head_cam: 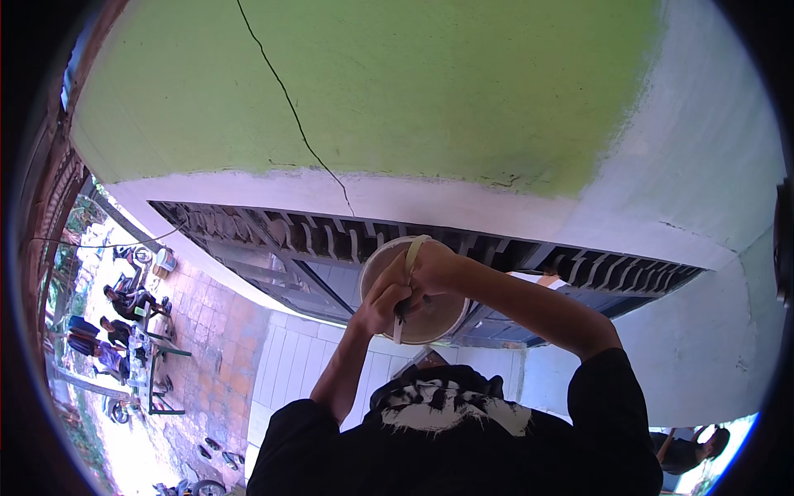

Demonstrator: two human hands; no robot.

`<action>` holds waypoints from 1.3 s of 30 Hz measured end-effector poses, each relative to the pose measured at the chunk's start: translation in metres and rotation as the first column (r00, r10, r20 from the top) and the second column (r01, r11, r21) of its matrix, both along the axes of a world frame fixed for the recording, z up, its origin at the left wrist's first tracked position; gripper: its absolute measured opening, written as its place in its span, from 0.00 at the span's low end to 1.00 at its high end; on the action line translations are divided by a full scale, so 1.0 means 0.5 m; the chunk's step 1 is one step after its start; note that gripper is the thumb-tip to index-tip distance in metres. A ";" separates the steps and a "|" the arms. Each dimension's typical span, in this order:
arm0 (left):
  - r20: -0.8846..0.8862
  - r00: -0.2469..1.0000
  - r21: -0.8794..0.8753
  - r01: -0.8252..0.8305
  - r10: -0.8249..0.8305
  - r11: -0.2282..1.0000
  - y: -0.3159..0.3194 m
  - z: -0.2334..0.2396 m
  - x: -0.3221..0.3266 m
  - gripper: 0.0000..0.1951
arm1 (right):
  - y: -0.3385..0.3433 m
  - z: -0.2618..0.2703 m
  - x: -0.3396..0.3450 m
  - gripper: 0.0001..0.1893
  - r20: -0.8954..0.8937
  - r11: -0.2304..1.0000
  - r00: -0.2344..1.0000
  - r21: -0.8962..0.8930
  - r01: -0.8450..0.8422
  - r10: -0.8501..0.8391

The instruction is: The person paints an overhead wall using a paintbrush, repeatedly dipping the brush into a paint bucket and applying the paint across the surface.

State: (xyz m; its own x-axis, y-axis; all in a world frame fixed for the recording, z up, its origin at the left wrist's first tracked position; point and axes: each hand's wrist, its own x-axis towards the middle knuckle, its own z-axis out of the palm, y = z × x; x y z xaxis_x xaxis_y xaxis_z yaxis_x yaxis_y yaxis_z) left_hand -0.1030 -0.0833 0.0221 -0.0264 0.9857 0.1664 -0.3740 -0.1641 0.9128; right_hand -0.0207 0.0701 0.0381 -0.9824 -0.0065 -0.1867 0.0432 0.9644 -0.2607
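Observation:
Both my hands meet raised in front of me, over the round mouth of a pale bucket (443,319). A light flat band, seemingly the bucket's handle (414,253), crosses the opening between them. My right hand (436,266) is closed at the upper part of this band. Close against it, my left hand (386,302) has bent fingers over the band's middle; its exact grip is hidden. A small dark object (402,308) shows beneath the fingers, too covered to identify. The bucket's inside looks dull and stained.
Ahead rises a wall (434,93) with green paint and whitish borders. Below it run slatted vents (329,239) over a window and door frames. Down left, people (127,304) sit by a green-legged table (152,378) on paving. Another person (691,449) stands lower right.

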 end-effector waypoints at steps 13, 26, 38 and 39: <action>0.004 1.000 -0.017 -0.023 0.023 1.000 -0.001 -0.007 -0.001 0.17 | 0.019 -0.060 -0.010 0.12 -0.039 0.987 0.998 -0.153 0.038 -0.044; -0.005 1.000 -0.040 -0.024 0.024 0.999 -0.003 -0.003 0.001 0.15 | 0.023 -0.100 -0.017 0.12 -0.093 0.992 0.996 -0.122 -0.020 0.009; -0.023 1.000 -0.016 -0.008 0.007 1.000 0.001 0.008 0.000 0.14 | 0.013 -0.103 -0.014 0.11 -0.152 0.999 0.988 -0.032 -0.025 0.020; -0.010 1.000 -0.012 -0.001 0.001 1.000 0.000 0.009 0.000 0.14 | 0.010 -0.097 -0.013 0.11 -0.151 0.998 0.988 -0.050 -0.029 0.021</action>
